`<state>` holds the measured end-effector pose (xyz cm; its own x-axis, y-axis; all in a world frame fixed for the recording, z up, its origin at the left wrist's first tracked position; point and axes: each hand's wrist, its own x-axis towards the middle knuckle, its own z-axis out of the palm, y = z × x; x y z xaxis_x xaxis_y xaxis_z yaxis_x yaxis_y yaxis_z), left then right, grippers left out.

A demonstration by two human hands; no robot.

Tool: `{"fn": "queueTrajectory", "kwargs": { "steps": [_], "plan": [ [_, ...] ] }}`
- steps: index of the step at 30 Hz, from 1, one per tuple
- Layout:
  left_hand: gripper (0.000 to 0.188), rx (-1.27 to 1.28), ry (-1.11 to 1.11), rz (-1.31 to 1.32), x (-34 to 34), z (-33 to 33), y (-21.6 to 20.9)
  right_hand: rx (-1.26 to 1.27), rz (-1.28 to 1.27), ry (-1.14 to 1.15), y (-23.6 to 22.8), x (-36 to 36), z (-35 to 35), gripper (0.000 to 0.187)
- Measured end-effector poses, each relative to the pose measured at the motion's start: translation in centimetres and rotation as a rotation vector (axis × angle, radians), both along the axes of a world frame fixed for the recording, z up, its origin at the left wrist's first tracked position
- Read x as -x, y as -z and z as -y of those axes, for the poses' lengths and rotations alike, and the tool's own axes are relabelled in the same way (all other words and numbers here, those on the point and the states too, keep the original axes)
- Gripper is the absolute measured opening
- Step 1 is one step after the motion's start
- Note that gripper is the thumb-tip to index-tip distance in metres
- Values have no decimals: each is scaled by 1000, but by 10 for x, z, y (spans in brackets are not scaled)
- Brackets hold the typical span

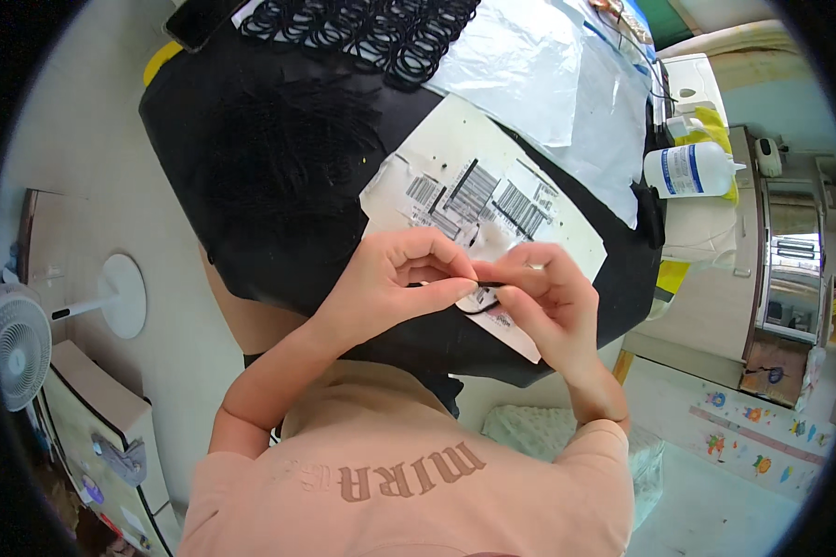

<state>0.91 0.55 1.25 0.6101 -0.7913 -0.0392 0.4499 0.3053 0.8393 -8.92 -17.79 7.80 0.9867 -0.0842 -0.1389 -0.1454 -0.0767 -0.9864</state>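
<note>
Above the near edge of the table, both hands meet with their fingertips almost touching. My left hand (399,283) pinches one end of a thin black cord (486,284) between thumb and forefinger. Close by on the right, my right hand (553,302) pinches the cord too. A curved part of it hangs under the fingers. Beneath the hands lies a white cardboard sheet (446,135) with printed labels and dark smudges. To the left, a heap of loose black cords (297,139) rests on the black table cover (223,246), hard to make out against it.
Rows of black cord loops (358,32) lie at the far edge beside white plastic sheets (520,60). A phone (200,20) sits at the far left corner. On the right stands a white bottle (692,171) with a nozzle. A white fan (20,357) is at far left.
</note>
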Motion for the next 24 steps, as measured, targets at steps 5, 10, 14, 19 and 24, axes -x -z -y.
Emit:
{"fn": "queueTrajectory", "kwargs": {
  "steps": [5, 10, 14, 19, 24],
  "plan": [
    [9, 361, 77, -141, -12, 16, 6, 52, 159, -31, -6, -22, 19, 16],
    [13, 383, 73, -322, -17, 20, -7, -83, 21, -95, -13, -45, 9, 15],
    [11, 421, 33, -272, -27, 24, -4, -126, -27, -63, -14, -61, 1, 16],
    [30, 250, -252, -345, -42, 26, -25, -55, -46, -10, -16, -102, 18, 11],
    [25, 89, -526, -90, -62, 8, -17, 395, 173, 317, -8, -220, 103, 21]
  ]
}}
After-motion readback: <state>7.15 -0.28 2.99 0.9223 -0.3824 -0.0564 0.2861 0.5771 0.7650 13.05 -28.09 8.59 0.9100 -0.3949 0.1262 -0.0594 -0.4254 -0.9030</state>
